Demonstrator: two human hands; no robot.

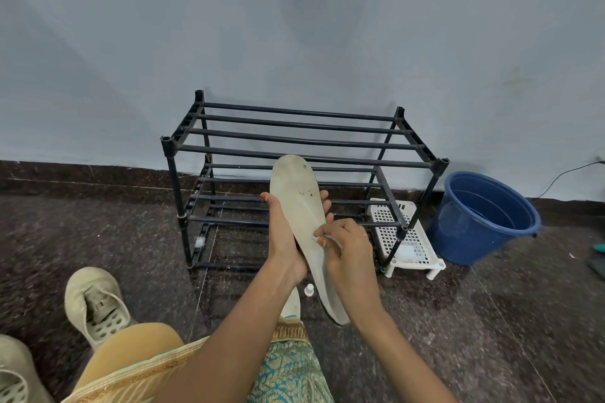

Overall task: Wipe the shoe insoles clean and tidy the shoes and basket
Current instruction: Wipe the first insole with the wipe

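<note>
A long beige insole (299, 203) with dark specks near its toe end is held up in front of the black rack. My left hand (283, 235) grips it from the left, fingers curled behind it. My right hand (343, 245) pinches a small white wipe (330, 240) against the insole's right edge at mid length. A beige shoe (95, 301) lies on the floor at the left, and part of a second shoe (13, 373) shows at the bottom left corner. A white perforated basket (407, 240) sits on the floor beside the rack's right legs.
The black two-tier shoe rack (304, 154) stands bare against the blue wall. A blue bucket (484, 216) is at the right. A small white cap-like piece (308, 289) lies on the dark stone floor below the insole. My knees and patterned clothing fill the bottom.
</note>
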